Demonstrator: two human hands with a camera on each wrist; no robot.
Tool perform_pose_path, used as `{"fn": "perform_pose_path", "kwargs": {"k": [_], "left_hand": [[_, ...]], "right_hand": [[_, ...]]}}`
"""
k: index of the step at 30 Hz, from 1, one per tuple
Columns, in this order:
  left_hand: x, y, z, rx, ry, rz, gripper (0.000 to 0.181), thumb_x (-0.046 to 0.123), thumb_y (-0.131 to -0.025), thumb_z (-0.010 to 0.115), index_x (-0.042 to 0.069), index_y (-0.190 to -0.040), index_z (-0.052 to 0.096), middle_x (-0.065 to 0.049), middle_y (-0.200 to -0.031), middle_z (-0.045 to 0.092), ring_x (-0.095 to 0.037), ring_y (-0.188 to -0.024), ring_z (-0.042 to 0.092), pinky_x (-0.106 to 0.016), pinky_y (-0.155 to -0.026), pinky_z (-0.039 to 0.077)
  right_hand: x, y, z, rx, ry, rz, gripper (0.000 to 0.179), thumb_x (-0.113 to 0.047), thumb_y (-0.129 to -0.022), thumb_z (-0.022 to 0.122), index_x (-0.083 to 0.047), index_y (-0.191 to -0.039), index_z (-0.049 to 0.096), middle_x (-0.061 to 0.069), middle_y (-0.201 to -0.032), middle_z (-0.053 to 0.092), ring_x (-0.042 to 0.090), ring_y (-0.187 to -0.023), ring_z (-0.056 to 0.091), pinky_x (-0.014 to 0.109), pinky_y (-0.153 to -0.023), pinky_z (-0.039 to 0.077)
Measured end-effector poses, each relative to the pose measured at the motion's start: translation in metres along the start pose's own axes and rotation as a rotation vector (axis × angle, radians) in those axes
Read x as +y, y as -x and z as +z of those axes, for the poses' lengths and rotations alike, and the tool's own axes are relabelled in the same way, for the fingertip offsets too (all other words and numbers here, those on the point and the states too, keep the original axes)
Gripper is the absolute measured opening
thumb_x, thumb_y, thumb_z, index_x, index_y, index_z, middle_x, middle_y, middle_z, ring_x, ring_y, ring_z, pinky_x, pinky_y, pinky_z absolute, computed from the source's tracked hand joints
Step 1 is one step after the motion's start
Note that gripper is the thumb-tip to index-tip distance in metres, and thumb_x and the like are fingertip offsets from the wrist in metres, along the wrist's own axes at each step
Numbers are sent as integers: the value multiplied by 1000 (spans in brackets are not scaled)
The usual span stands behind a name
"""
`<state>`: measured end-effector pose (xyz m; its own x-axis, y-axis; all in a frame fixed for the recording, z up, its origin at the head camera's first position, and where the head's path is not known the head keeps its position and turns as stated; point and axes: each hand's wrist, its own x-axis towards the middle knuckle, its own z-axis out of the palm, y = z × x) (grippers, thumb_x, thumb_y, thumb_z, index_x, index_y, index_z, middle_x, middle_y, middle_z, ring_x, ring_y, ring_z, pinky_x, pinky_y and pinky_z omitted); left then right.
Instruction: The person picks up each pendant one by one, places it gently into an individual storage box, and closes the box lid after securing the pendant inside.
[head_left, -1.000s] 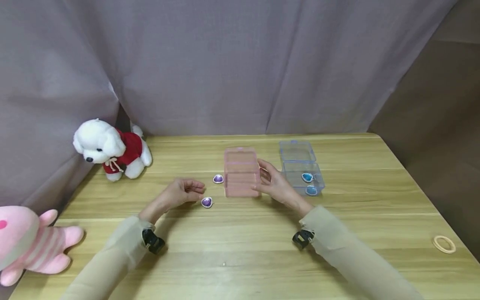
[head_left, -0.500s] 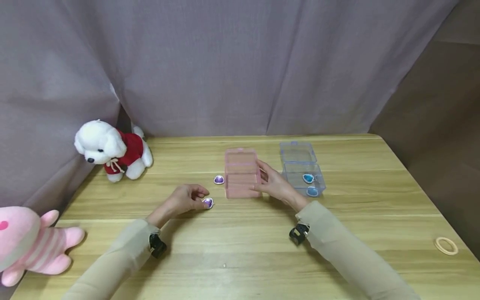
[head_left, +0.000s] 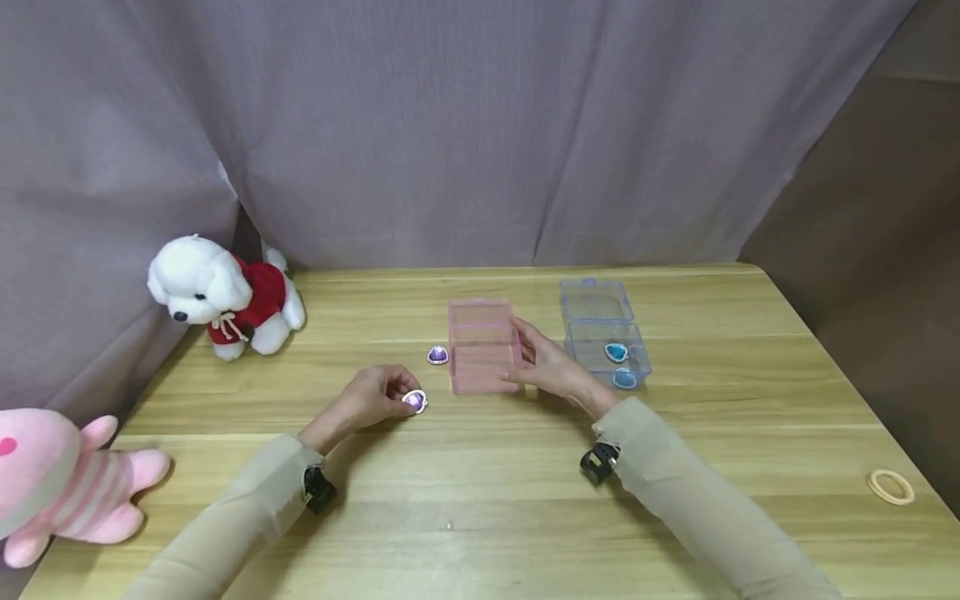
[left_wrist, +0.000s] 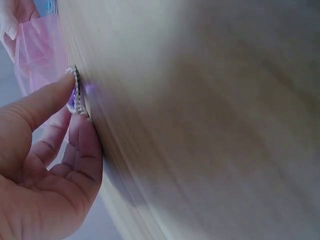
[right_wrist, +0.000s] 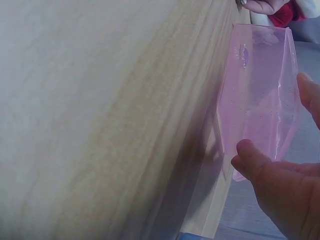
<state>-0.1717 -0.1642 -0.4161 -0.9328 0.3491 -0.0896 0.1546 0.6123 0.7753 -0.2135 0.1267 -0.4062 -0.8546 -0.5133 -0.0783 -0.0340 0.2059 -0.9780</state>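
Note:
Pinched between the thumb and fingertips of my left hand (head_left: 369, 397) is a purple heart-shaped gem (head_left: 415, 402) with a white beaded rim. The left wrist view shows this gem (left_wrist: 73, 95) tilted on edge, close over the wood. A second purple heart gem (head_left: 437, 356) lies just left of a clear pink plastic box (head_left: 482, 382), whose lid stands open at the back. My right hand (head_left: 553, 367) grips the box's right side, thumb toward the front and fingers toward the back. In the right wrist view the thumb presses the pink box (right_wrist: 260, 105) wall.
Right of the right hand, an open clear blue box (head_left: 580, 357) holds two blue heart gems (head_left: 617, 353). A white toy dog (head_left: 198, 275) in red and a pink plush toy (head_left: 75, 492) sit at left. A wooden ring (head_left: 891, 487) lies near the right edge.
My left hand has moved slightly right and taken the near purple gem between thumb and fingers, tilting it up. The right hand stays at the pink box.

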Motion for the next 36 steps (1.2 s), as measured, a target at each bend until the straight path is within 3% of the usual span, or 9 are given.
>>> {"fn": "perform_pose_path", "kwargs": {"k": [8, 15, 19, 22, 29, 36], "left_hand": [[4, 3, -1, 23, 11, 17, 23, 1, -72, 77, 4, -91, 65, -6, -82, 66, -12, -73, 58, -22, -69, 50], [4, -7, -13, 54, 241, -53, 26, 4, -77, 74, -2, -99, 62, -7, -86, 65, -12, -76, 57, -21, -69, 51], [16, -20, -24, 76, 412, -61, 31, 4, -81, 70, -7, -108, 58, -1, -86, 62, -11, -77, 57, -20, -69, 51], [28, -33, -25, 64, 479, -44, 32, 3, -83, 67, -9, -112, 57, 1, -85, 63, -11, -78, 59, -24, -73, 54], [50, -61, -10, -1, 480, -72, 31, 5, -84, 68, -6, -112, 60, 1, -81, 65, -18, -80, 65, -41, -86, 54], [64, -79, 2, -106, 460, -94, 28, 1, -84, 67, -5, -111, 62, -11, -95, 68, -33, -98, 64, -42, -92, 51]], "right_hand": [[-2, 0, 0, -14, -10, 11, 94, 6, -80, 64, 2, -149, 0, 29, -153, 7, 41, -141, 14, 47, -116, 17], [2, -1, 0, -15, -34, 16, 95, 7, -79, 63, 0, -149, -1, 27, -154, 2, 39, -142, 10, 46, -116, 14], [4, 0, -1, -8, -38, 10, 96, 8, -79, 63, -1, -150, -1, 26, -155, 2, 39, -142, 9, 46, -116, 14], [5, 1, -1, -3, -47, 0, 95, 9, -78, 62, -1, -149, -1, 26, -155, 3, 39, -142, 10, 46, -116, 14], [8, 1, 0, -11, -67, -17, 93, 10, -79, 60, 1, -149, -1, 30, -152, 11, 41, -141, 14, 47, -116, 15], [9, 1, 0, -17, -59, -23, 93, 7, -80, 60, -1, -149, -1, 30, -153, 7, 41, -141, 12, 49, -115, 16]]}}
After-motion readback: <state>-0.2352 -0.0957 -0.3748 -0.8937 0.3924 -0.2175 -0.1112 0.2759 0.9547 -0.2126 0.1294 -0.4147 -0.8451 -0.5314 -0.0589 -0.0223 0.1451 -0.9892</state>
